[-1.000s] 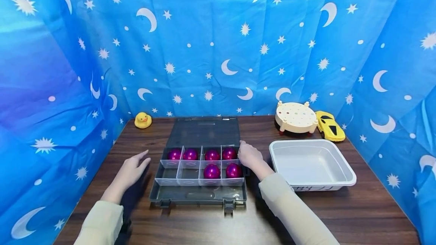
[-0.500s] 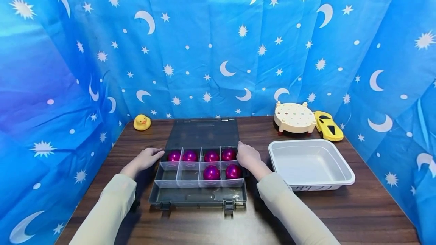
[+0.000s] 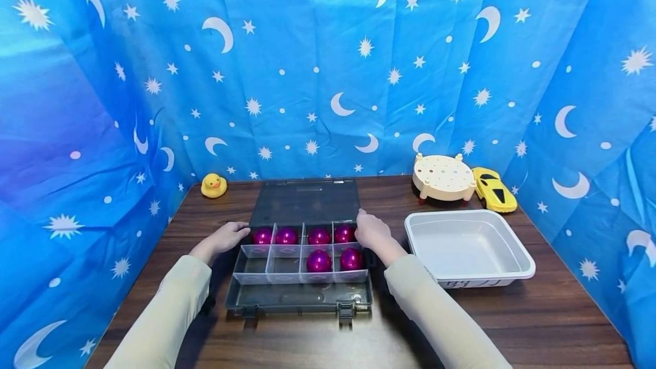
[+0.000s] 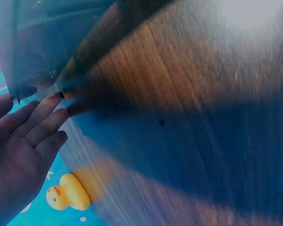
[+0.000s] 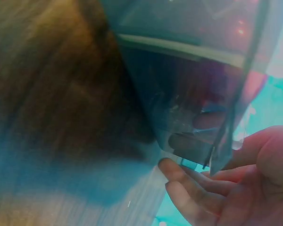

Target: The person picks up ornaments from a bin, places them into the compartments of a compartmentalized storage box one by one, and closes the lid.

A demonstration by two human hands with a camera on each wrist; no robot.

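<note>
A dark transparent divided storage box (image 3: 302, 299) lies on the wooden table with its lid (image 3: 307, 201) swung back flat behind it. Four compartments of its back row each hold a shiny magenta ball (image 3: 287, 236). Two more magenta balls (image 3: 351, 259) sit in the right half of the middle row. My left hand (image 3: 225, 238) grips the box at its back left corner, thumb over the rim and the other fingers outside. At the back right corner my right hand (image 3: 374, 229) holds the opposite side wall, its thumb (image 5: 240, 157) behind the clear wall.
To the right stands a white plastic basin (image 3: 471, 244). Behind it are a cream toy stool (image 3: 445, 176) and a yellow toy car (image 3: 495, 189). A yellow rubber duck (image 3: 213, 185) sits at the back left. Blue star-and-moon cloth (image 3: 287, 84) walls the table.
My left hand has come right to the box and taken hold of its left side. The right hand stays at the right side, and the balls keep their compartments.
</note>
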